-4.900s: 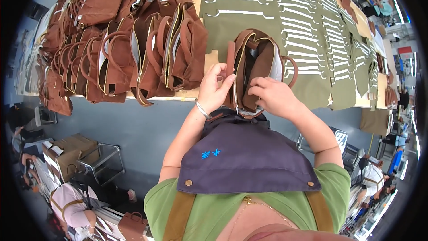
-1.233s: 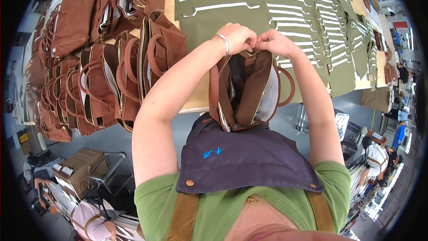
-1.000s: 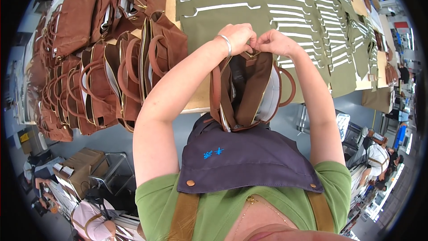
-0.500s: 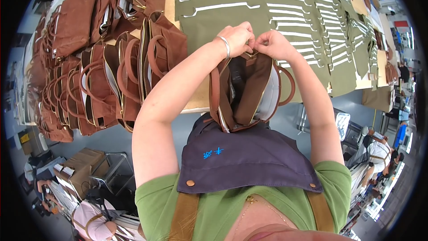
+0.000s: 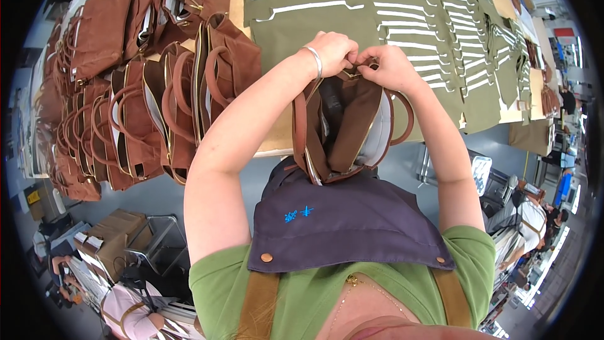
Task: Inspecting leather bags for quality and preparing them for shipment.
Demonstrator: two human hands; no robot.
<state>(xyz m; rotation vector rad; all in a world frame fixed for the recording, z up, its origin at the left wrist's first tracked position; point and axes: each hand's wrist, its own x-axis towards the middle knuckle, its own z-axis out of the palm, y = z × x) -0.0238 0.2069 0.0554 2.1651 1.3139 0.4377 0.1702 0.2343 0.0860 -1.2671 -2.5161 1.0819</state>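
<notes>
A brown handbag (image 5: pixel 346 145) stands at the table's near edge against my apron, its top gaping so that the dark inside and a pale inner pocket show. Loop handles rise on both its sides, and gold zipper teeth run along the openings. At the bag's far end, my left hand (image 5: pixel 331 54) has its fingers curled in a pinch at the rim. Close beside it, my right hand (image 5: pixel 387 68) pinches the same far end with thumb and forefinger. The fingers hide most of what lies between them; a bit of gold zipper shows just below.
Rows of similar brown handbags (image 5: pixel 138 113) crowd the table on the left. Olive fabric pieces (image 5: pixel 314 31) with white strips cover the middle and right. Behind me on the left are a cardboard box (image 5: pixel 113 239) and a metal stool (image 5: pixel 157 239); other people work farther off.
My right hand has shifted slightly, its thumb and forefinger spreading a little more over the rim. The left hand stays nearly in place, and the bag has barely moved.
</notes>
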